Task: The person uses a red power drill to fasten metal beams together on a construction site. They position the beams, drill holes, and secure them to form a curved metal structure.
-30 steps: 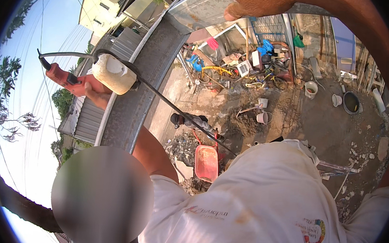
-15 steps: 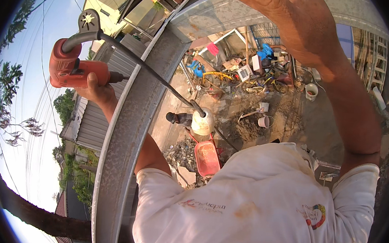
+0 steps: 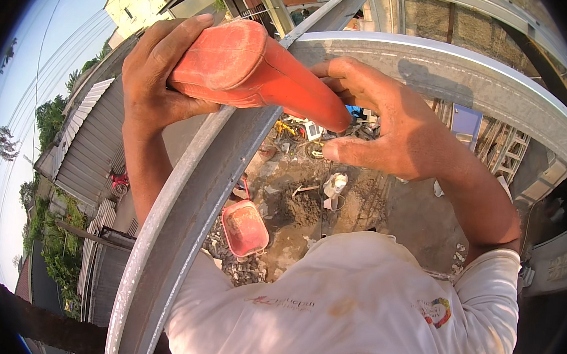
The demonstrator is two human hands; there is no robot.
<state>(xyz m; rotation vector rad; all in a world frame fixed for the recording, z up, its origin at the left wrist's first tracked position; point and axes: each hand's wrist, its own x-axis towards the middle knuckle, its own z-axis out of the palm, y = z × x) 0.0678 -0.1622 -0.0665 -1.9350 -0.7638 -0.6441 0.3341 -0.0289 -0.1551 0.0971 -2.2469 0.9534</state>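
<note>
gripping one red drill (image 3: 251, 69), left hand (image 3: 152, 76) fingers wrapped shut, right hand (image 3: 385, 128) fingers loosely curled, one metal beam (image 3: 182, 222)

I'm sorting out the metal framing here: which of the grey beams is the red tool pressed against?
The long curved beam running from lower left up between the hands; the red tool lies across it. The other beam arcs away at upper right.
</note>
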